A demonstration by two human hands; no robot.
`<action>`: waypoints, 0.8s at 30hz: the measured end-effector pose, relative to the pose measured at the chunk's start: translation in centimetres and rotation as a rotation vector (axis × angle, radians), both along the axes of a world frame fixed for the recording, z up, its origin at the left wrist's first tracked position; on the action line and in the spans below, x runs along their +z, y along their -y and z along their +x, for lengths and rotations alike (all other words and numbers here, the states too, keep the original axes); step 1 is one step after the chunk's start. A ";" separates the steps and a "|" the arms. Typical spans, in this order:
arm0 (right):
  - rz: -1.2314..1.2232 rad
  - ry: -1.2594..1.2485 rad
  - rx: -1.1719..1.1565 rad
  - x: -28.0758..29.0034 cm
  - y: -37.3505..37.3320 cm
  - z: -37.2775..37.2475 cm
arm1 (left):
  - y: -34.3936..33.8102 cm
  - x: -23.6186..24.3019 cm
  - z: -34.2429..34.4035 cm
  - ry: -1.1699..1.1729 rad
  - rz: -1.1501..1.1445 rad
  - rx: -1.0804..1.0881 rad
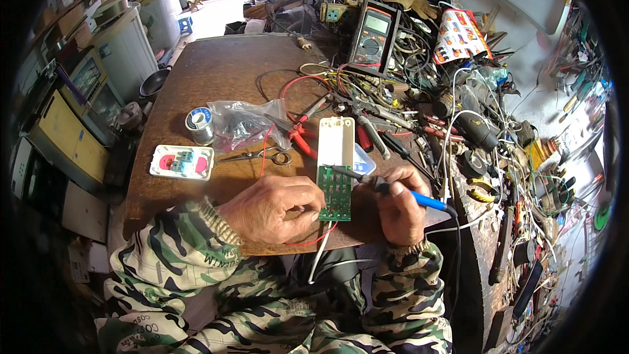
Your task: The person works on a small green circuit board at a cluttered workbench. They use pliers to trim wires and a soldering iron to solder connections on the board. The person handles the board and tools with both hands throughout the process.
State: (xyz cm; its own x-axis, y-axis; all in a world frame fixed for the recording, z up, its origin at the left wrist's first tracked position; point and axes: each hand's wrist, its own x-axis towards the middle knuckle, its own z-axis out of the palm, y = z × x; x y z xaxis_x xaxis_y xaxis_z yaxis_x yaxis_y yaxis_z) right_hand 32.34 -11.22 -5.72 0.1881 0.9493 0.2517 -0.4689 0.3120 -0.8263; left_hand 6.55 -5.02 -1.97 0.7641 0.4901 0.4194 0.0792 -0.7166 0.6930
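Observation:
My right hand (401,204) grips a soldering iron (426,200) by its blue handle. Its tip lies over the upper left of a green circuit board (335,193). This board sits at the lower end of an open, long white plastic housing (336,137). At the board's left edge is my left hand (278,208), fingers curled and pressed together; what they pinch is hidden. A thin red wire (264,157) runs down to this hand, and red wire shows again below it. A white cable (320,252) hangs from the board's lower end.
Left of the housing lie scissors (259,156), a solder spool (199,124), a clear plastic bag (242,124) and a white cover (182,162) with teal parts. Red-handled pliers (301,139) lie close by. A multimeter (374,36) stands behind; tools and cables crowd the right.

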 end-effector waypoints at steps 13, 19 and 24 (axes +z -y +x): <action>-0.039 -0.044 -0.440 -0.8 5.0 3.4 | 1.0 -1.0 3.9 -0.037 0.177 0.134; -0.007 -0.084 -0.317 -0.5 5.0 4.0 | 1.5 -0.5 4.2 0.020 0.185 0.160; 0.079 -0.035 -0.385 -0.3 4.5 2.4 | 1.1 -1.0 4.2 0.045 0.401 0.126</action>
